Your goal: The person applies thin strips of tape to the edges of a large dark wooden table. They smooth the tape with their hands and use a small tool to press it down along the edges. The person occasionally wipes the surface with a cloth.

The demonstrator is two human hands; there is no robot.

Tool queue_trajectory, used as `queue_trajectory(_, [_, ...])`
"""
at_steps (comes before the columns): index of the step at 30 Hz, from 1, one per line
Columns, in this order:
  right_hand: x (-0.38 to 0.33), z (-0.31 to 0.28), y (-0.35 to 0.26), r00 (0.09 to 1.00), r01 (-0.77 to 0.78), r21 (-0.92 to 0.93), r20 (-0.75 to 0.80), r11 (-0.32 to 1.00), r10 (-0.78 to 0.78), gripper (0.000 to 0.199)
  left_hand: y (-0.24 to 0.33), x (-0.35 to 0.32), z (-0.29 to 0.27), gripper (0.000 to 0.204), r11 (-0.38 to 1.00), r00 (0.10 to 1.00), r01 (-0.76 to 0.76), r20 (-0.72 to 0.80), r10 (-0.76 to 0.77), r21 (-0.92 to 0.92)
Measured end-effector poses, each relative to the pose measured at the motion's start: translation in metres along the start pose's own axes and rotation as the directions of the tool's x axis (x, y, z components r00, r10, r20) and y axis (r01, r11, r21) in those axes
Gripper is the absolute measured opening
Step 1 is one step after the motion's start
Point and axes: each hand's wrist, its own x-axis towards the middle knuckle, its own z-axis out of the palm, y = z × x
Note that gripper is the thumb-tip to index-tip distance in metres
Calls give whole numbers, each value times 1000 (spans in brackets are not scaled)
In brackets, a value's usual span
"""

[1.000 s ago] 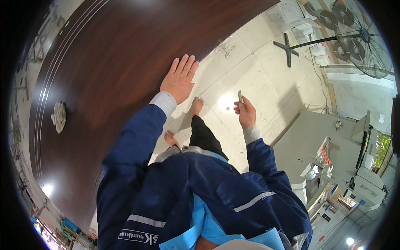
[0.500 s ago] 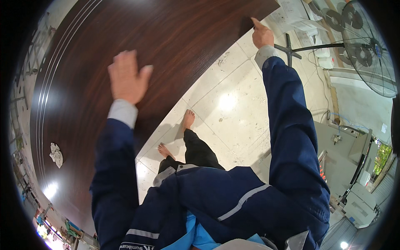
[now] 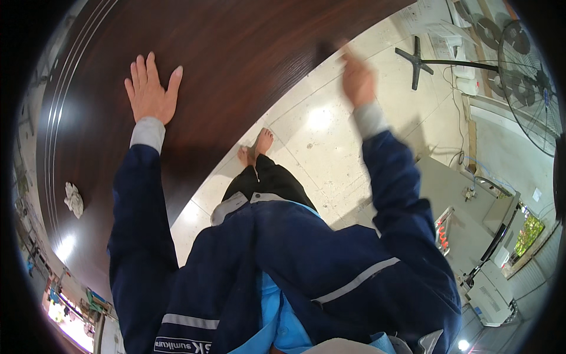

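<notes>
A large dark brown wood-grain panel (image 3: pixel 236 65) stretches from the lower left to the upper right, with thin pale lines along its left side. My left hand (image 3: pixel 152 94) lies palm down on it, open, with the fingers stretched out. At the panel's near right edge is my right hand (image 3: pixel 358 81), smeared by motion. One finger seems to reach toward the edge; how the other fingers are held is unclear, and so is whether they touch the panel. A crumpled whitish rag (image 3: pixel 73 200) rests on the panel's left part.
Pale floor tiles (image 3: pixel 318 153) lie beside the panel, with my bare feet (image 3: pixel 264 140) close to its edge. A black stand fan (image 3: pixel 530 88) is at the upper right, its crossed base (image 3: pixel 417 62) on the floor. Below it stands a grey machine or cabinet (image 3: pixel 454 194).
My left hand has come down flat on the panel, farther left. The right hand has moved left and slightly nearer along the edge. My feet have drawn closer together.
</notes>
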Motion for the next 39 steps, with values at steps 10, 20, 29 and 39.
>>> queue_trajectory(10, [-180, 47, -231, 722, 117, 592, 501, 798, -477, 65, -4, -2, 14, 92, 1000, 997, -15, -75, 14, -8])
queue_trajectory(20, [-42, 25, -67, 992, -116, -9, 39, 993, 117, 35, 1, -1, 13, 89, 1000, 998, 15, -57, -15, -4])
queue_trajectory(29, [-168, 52, -144, 639, 38, 680, 546, 732, -541, 66, 6, 0, -3, 84, 1000, 1000, 20, -13, -20, -7])
queue_trajectory(39, [138, -52, 262, 974, -216, 158, -32, 963, 224, 50, 2, 11, 11, 89, 974, 975, 223, -16, -223, 38])
